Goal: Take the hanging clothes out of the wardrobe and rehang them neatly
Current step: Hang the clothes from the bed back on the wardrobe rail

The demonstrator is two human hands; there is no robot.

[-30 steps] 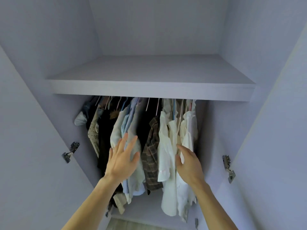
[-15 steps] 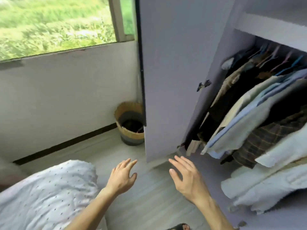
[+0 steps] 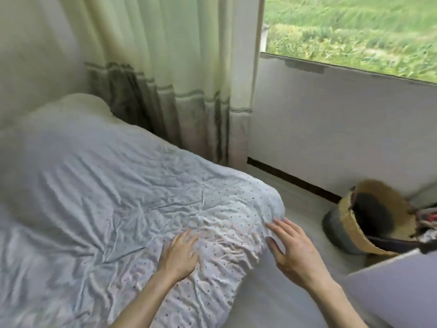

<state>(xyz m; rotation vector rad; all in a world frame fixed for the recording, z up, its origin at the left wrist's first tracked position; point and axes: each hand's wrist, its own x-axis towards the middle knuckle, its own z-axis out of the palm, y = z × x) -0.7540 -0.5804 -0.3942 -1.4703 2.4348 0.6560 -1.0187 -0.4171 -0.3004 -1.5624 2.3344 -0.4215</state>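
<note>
Two empty hands reach over the near corner of the bed [image 3: 94, 185]: the left hand [image 3: 179, 254] low above its dotted cover, the right hand [image 3: 293, 254] past the edge. Fingers are spread, and each grip is slack and holds nothing. Likely they are readying the cover as a place to lay garments. No clothes show. The wardrobe is out of view, save a lilac panel [image 3: 390, 292] at lower right, probably its door. Whether the left hand touches the cover is unclear. Beside the basket [image 3: 369, 223], dark and red shapes are blurred and cut by the frame.

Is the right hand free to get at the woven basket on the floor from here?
Probably yes: the right hand is open and empty, and only bare floor shows between it and the woven basket, though the basket sits lower, so stooping may be needed.
</note>
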